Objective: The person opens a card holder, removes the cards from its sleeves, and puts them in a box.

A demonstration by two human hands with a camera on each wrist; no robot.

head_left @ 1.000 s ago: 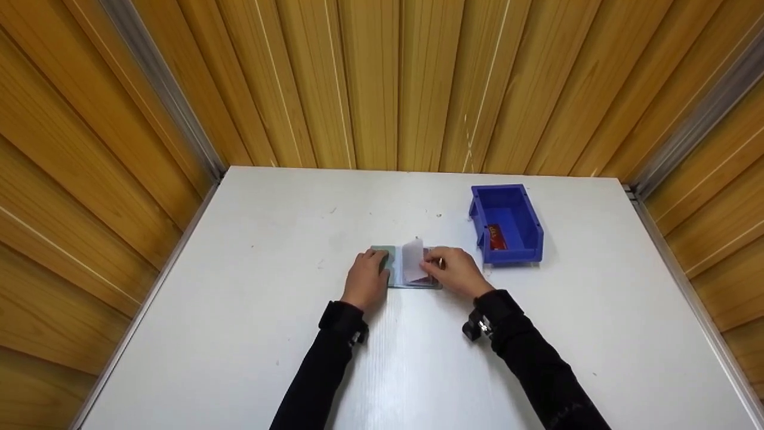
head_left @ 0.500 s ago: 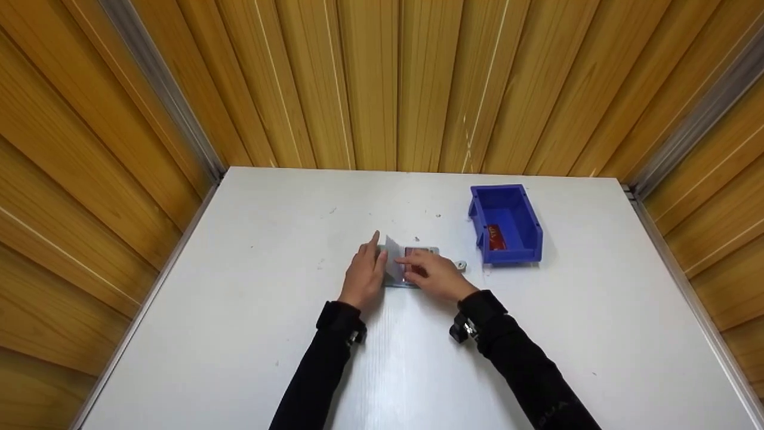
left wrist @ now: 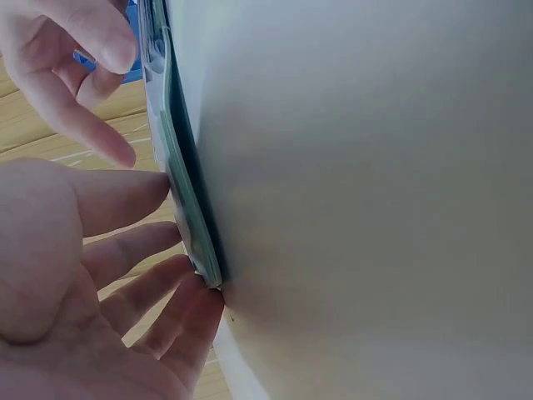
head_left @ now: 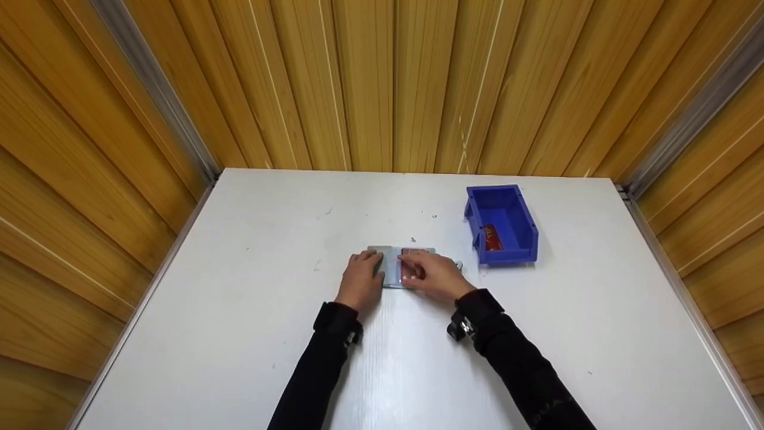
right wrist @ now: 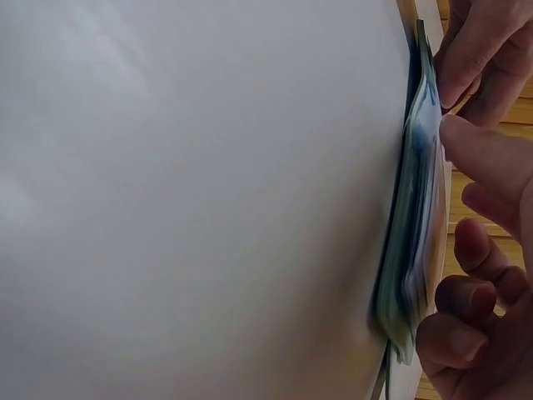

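A small card holder [head_left: 391, 270] with clear plastic sleeves lies spread open on the table, a reddish card [head_left: 413, 250] showing in its right side. My left hand [head_left: 360, 280] presses the left side down; in the left wrist view its fingertips rest along the edge of the card holder [left wrist: 187, 196]. Over the right side is my right hand [head_left: 439, 278], index fingertip and thumb apart, touching near the middle fold. In the right wrist view the stacked sleeves of the card holder [right wrist: 408, 242] stand edge-on beside my right fingers. Most of the reddish card is hidden under that hand.
A blue plastic bin [head_left: 504, 224] stands at the back right with a red card [head_left: 492, 237] inside. The white table [head_left: 286, 233] meets wood-look walls [head_left: 370, 89] at its back and sides. Small specks [head_left: 434, 216] dot the tabletop.
A translucent sleeve, pinched upright by my right hand earlier, has turned over leftward and now lies flat. The right hand moved left and let go of it. The left fingers lifted, then came down on the left side.
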